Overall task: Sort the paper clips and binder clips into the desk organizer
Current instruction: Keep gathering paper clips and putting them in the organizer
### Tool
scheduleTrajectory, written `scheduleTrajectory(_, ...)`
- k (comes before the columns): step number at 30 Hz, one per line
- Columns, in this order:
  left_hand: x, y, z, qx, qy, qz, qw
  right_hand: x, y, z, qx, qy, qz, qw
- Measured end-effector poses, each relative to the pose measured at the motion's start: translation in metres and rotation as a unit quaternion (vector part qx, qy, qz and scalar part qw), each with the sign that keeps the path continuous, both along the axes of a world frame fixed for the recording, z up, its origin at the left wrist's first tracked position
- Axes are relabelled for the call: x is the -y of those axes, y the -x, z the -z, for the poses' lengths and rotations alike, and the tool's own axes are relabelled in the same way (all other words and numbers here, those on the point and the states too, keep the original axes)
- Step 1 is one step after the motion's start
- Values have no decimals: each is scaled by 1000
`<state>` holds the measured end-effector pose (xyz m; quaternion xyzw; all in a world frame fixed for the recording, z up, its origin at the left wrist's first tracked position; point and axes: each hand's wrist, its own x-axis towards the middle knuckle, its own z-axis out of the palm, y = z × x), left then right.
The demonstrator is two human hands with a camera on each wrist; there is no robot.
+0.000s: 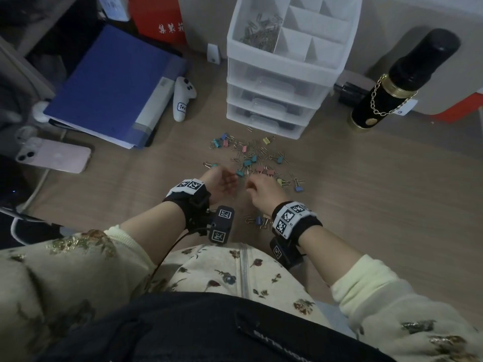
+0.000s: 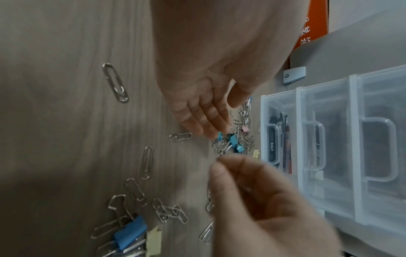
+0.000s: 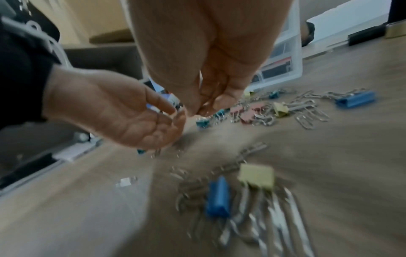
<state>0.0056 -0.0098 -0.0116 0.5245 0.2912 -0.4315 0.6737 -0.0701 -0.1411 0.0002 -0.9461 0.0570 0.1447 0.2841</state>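
Loose paper clips (image 2: pixel 146 162) and coloured binder clips (image 1: pixel 247 163) lie mixed on the bench (image 1: pixel 366 192), in front of the desk organizer (image 1: pixel 285 64), whose top left compartment already holds paper clips. The left hand (image 1: pixel 222 180) is cupped palm up with relaxed fingers, just beside the pile. The right hand (image 1: pixel 261 190) has its fingertips pinched; whether a clip is in that grip cannot be told. Judged best practice: pick one kind only, collect in the cupped palm, then tip into the matching compartment.

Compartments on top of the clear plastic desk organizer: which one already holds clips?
The large left compartment of the organizer; it holds a heap of silver paper clips, while the smaller right compartments look empty.
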Motion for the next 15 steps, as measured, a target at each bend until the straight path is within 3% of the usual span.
scheduleTrajectory(4, 2, 4, -1, -15, 52, 51, 997, -11, -11, -16, 45, -108, -3, 993)
scheduleTrajectory(7, 0, 4, -2, -22, 50, 54, 997, -12, -7, -14, 73, -128, -18, 989)
scheduleTrajectory(9, -5, 2, 3, -39, 30, 24, 999, -8, -1, -7, 62, -106, -41, 992)
scheduleTrajectory(12, -15, -4, 16, -57, 0, -28, 998, -5, 10, 5, -24, -29, -105, 994)
scheduleTrajectory(15, -21, -5, 21, -54, -15, -40, 998, -12, 18, 16, -49, 44, -116, 991)
